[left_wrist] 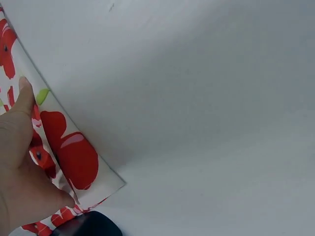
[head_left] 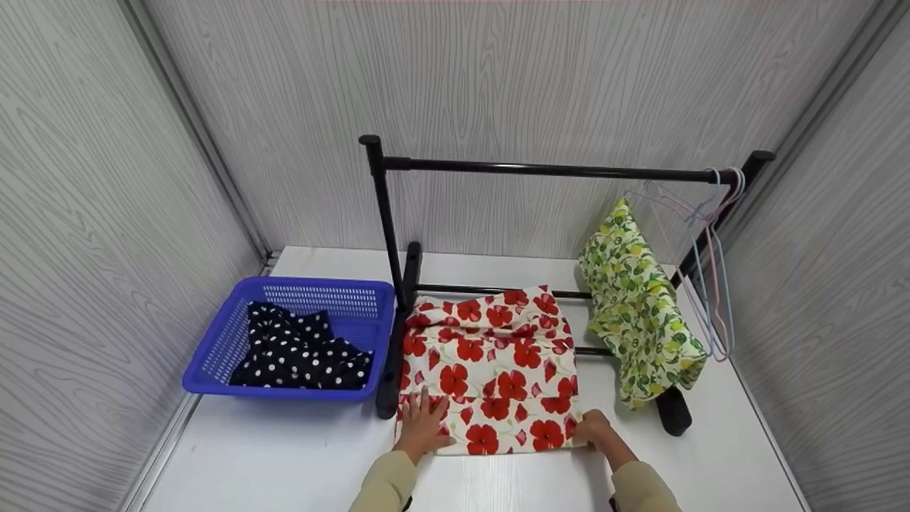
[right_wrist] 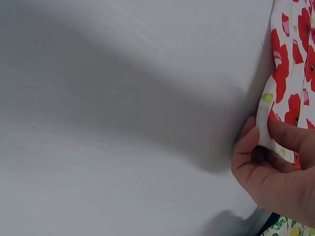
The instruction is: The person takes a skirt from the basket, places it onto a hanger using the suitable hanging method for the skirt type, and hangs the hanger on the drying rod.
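A white cloth with red flowers point(head_left: 490, 409) lies spread on the white table, its near part folded flat and its far part wrinkled against the rack. My left hand point(head_left: 421, 424) rests on its near left corner with the fingers spread. In the left wrist view, the thumb and palm side of that hand point(left_wrist: 22, 167) lie over the folded edge. At the near right corner my right hand point(head_left: 599, 430) pinches the cloth. The right wrist view shows the thumb of that hand point(right_wrist: 280, 169) on top and curled fingers under the slightly lifted edge.
A black clothes rack point(head_left: 540, 169) stands behind the cloth. Light blue and pink hangers point(head_left: 711, 277) hang at its right end. A lemon-print cloth point(head_left: 633, 306) is propped upright at the right. At left sits a blue basket point(head_left: 284, 393) holding a black polka-dot cloth point(head_left: 295, 355).
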`<state>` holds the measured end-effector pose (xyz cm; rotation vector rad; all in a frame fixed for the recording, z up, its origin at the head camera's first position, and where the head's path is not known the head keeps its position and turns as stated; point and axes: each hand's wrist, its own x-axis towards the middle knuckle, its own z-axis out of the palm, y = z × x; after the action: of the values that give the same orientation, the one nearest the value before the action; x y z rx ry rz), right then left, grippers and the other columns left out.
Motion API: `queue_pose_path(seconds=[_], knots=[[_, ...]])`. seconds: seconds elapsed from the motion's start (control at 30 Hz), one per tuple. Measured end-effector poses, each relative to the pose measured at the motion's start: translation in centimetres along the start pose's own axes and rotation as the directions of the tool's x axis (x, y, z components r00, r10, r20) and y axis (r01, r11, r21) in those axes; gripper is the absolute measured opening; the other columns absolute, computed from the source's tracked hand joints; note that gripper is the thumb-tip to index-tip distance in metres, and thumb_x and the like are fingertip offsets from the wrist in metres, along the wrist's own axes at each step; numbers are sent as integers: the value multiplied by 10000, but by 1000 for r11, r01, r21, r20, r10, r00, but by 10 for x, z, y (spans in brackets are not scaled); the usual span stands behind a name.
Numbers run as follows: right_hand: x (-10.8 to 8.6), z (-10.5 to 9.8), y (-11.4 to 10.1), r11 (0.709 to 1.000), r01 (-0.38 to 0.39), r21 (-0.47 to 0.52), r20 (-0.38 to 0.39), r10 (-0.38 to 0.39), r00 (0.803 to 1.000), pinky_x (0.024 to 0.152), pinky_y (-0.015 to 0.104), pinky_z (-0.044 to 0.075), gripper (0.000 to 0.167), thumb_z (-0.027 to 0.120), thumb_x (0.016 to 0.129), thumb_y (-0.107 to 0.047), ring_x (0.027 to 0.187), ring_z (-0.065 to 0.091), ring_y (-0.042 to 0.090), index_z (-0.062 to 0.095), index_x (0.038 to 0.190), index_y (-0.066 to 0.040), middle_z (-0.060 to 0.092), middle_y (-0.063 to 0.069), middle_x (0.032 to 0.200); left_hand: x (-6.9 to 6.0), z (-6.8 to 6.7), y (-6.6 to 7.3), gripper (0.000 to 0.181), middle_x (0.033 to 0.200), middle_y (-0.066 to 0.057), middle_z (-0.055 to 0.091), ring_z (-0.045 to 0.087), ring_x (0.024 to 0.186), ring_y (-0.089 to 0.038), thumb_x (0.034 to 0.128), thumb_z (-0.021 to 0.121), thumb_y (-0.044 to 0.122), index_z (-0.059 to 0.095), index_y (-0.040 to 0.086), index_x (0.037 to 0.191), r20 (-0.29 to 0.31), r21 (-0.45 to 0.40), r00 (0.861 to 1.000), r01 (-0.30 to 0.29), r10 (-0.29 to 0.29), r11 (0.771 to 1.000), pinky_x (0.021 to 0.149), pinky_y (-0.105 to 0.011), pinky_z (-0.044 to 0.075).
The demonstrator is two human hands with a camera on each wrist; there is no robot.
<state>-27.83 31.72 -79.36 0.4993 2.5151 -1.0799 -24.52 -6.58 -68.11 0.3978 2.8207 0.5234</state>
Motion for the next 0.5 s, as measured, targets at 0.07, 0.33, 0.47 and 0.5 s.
queue_pose_path(seconds=[0.07,0.33,0.47,0.5], knots=[[-6,-1,-3,997,-9,74,31,7,999,473,348,429,145,616,763,-60,530,424,194,540,812,54,477,177,743,1,-5,6,771,1474,-299,196,160,1351,-523,762,729,376,401,76,1392,32,42,999,27,-29,999,1078,-619,172],[-39,-3,-37,918,0,397,-87,38,995,632,427,532,475,595,852,-209,814,609,319,496,1205,94,543,275,1133,13,5,63,773,1478,-273,231,189,1371,-462,807,692,357,345,2,1398,96,-45,993,-60,64,997,1099,-577,187],[-84,-11,-90,873,69,482,-169,16,985,564,376,533,360,576,841,-151,698,604,256,549,1086,112,584,253,999,19,22,100,771,1473,-230,286,252,1375,-383,839,639,423,316,21,1412,78,-162,973,-204,218,965,1100,-502,256],[-94,-12,-102,864,86,496,-186,9,983,537,351,525,311,575,834,-135,649,591,220,558,1012,119,593,227,934,21,25,108,760,1463,-216,312,287,1363,-365,841,641,413,319,24,1409,64,-198,968,-228,245,953,1094,-487,279]])
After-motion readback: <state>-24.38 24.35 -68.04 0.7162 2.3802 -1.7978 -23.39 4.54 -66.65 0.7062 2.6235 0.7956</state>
